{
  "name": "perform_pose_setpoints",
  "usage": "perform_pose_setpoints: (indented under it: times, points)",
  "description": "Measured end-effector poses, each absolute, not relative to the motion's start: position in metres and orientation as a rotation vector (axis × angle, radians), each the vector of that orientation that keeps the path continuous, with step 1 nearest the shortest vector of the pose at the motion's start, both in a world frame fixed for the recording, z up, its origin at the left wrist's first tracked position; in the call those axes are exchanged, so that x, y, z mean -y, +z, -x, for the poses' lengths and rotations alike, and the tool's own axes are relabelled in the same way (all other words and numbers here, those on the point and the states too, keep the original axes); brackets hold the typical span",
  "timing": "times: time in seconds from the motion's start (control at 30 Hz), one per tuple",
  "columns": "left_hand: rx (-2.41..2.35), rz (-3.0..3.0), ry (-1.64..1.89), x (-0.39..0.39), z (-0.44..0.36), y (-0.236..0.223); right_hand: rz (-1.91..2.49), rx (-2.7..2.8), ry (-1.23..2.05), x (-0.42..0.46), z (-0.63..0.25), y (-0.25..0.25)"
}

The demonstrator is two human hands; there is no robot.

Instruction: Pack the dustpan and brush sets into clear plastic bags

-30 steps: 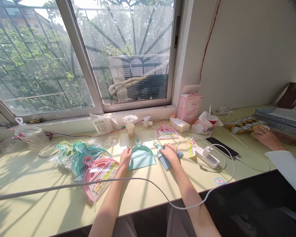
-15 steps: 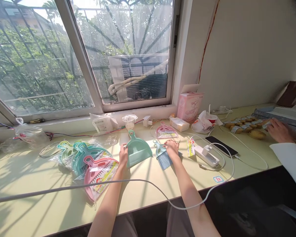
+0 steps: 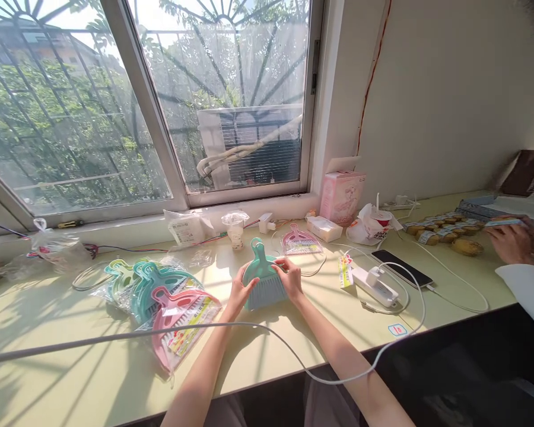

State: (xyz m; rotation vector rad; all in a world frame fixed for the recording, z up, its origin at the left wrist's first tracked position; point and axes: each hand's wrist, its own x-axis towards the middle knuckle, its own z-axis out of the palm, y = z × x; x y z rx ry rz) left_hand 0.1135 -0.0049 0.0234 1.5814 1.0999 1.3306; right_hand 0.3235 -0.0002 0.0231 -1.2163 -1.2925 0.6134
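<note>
A small hand brush (image 3: 267, 293) with grey-blue bristles lies over the front of a teal dustpan (image 3: 250, 274), their handles lined up and pointing toward the window. My left hand (image 3: 241, 290) grips the pan's left edge, its thumb on the brush. From the right, my right hand (image 3: 289, 279) pinches the brush and the pan's right side; how far its fingers reach behind is hidden. Left of my hands lie wrapped dustpan sets, a pink one (image 3: 180, 323) on top of a teal one (image 3: 149, 281). Another pink set (image 3: 300, 242) rests beyond my right hand.
A white cable (image 3: 289, 350) crosses in front of my forearms. At right are a power strip (image 3: 376, 286), a phone (image 3: 401, 268) and a pink box (image 3: 342, 198). A co-worker's hand (image 3: 511, 242) holds something beside rows of wrapped roundish brown items (image 3: 445, 234).
The brush has moved left from beside the dustpan onto its front. My right hand came along with it, and both hands now hold the pair. The co-worker's hand has lifted slightly.
</note>
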Motion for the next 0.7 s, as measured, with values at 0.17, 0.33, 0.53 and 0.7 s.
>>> perform_pose_setpoints:
  times: [0.17,0.33,0.53,0.7]
  points:
    - [-1.036,-1.614,1.340,0.007,-0.125,0.010,1.326,1.345,0.298,0.001,-0.325,0.018]
    - [-1.043,-1.627,1.328,0.005,-0.123,0.007,1.288,1.369,0.555,-0.011,-0.336,0.025]
    - [-1.129,-1.589,1.349,0.007,-0.128,0.011,1.183,1.284,0.820,-0.012,-0.336,0.026]
    - [-1.177,-1.520,1.370,0.009,-0.129,0.012,1.178,1.199,0.864,-0.011,-0.329,0.024]
